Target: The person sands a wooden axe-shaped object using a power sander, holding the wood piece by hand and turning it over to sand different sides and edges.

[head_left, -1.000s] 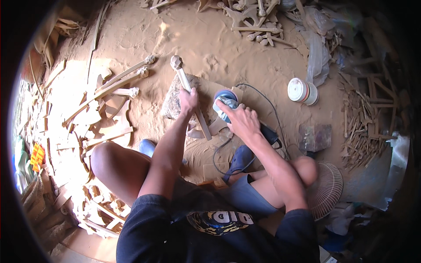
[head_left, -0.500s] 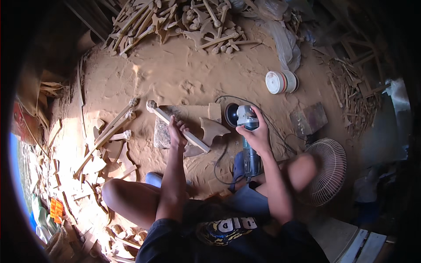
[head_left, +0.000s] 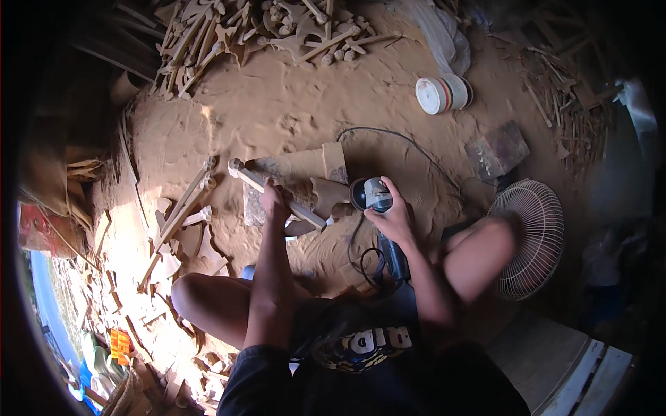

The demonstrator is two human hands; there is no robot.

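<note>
- At the far left edge I see a red sack-like bundle (head_left: 38, 229), and near the lower left an orange printed packet (head_left: 119, 343) lying among wood offcuts; I leave its print unread.
- Left of centre, carved wooden sticks (head_left: 182, 208) lie on the sawdust-covered floor (head_left: 291, 104).
- My left hand (head_left: 272, 203) is closed around a long carved wooden piece (head_left: 277, 194), pinning it slantwise across a flat wooden block (head_left: 298, 182) just ahead of my knees.
- My right hand (head_left: 393, 220) is wrapped around the body of an angle grinder (head_left: 378, 204), whose disc end sits just beside the near end of the carved piece; I cannot tell whether they touch.
- I judge the step in hand to be sanding or shaping this piece. The next move calls for a firm left grip, the disc laid on lightly, and the cord (head_left: 409, 145) kept away from the disc.
- Far right of centre, a white round tub (head_left: 442, 93) with a coloured band lies on its side.
- Right of it rests a dark flat slab (head_left: 498, 149), then a round wire fan guard (head_left: 531, 239) by my right knee.
- A heap of carved pieces (head_left: 263, 31) fills the far side.
</note>
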